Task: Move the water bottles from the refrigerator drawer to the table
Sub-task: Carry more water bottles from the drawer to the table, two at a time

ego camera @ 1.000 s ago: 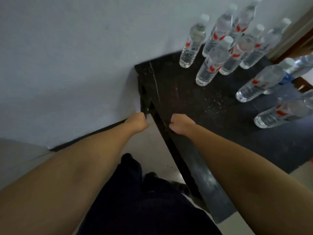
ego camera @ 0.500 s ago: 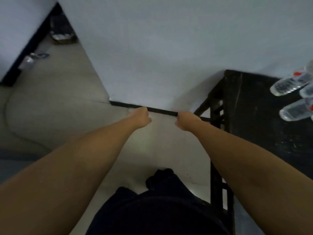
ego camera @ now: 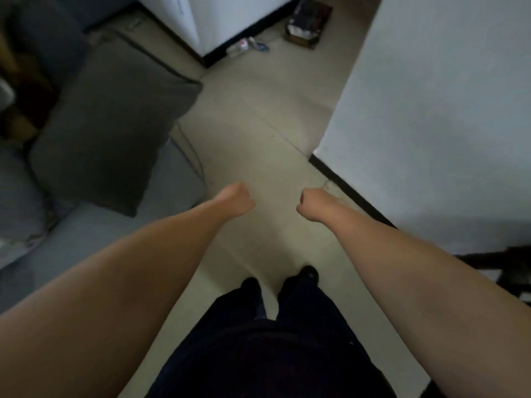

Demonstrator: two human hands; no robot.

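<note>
On the pale floor, between a grey sofa at left and a white wall at right, the left hand and right hand are curled and hold nothing, no bottle or table is clearly in view, and full bottles are probably heavy and slippery, best gripped around the middle.

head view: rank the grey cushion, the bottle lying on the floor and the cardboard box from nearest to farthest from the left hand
From the left hand:
1. Grey cushion, to the hand's left, leaning on the sofa; its lower corner is the nearest of the three.
2. Bottle lying on the floor, far ahead, by the base of the white wall corner.
3. Cardboard box, farther ahead and to the right, beside the right-hand wall.
</note>
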